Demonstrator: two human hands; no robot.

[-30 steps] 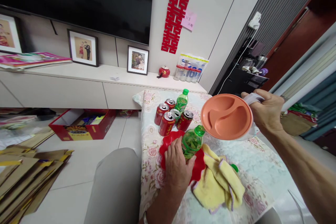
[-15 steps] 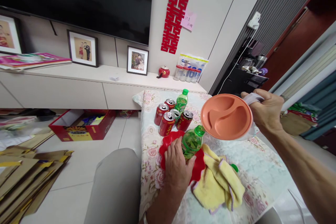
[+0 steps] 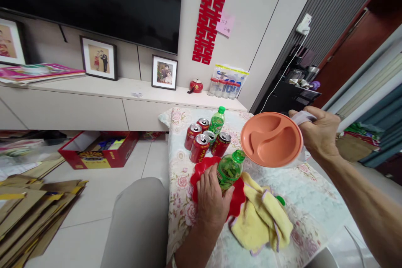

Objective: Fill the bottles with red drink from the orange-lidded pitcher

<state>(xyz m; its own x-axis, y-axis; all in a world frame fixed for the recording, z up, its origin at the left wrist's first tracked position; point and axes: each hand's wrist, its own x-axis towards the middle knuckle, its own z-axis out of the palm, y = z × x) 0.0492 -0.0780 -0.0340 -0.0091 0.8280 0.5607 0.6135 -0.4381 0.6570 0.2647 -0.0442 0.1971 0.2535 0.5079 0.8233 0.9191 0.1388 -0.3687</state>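
My left hand (image 3: pixel 211 199) is wrapped round a green plastic bottle (image 3: pixel 229 171), which stands on a red scalloped plate (image 3: pixel 237 203) with its mouth uncapped. In my right hand (image 3: pixel 320 127) is the pale handle of a pitcher with an orange lid (image 3: pixel 271 139). The pitcher is tilted so that its lid faces me, close to the bottle's mouth; its body is mostly hidden behind the lid. Right of the plate lies a crumpled yellow cloth (image 3: pixel 264 217), and a green cap (image 3: pixel 280 200) shows at its edge.
Several red drink cans (image 3: pixel 199 148) and another green bottle (image 3: pixel 217 120) stand behind the plate on the flowered tablecloth (image 3: pixel 182 171). A red box (image 3: pixel 97 150) and flattened cardboard (image 3: pixel 28 213) lie on the floor at left. Beyond the table runs a white cabinet (image 3: pixel 144 111).
Hardly anything differs. The pitcher in my right hand has shifted very slightly to the right, while my left hand stays on the bottle.
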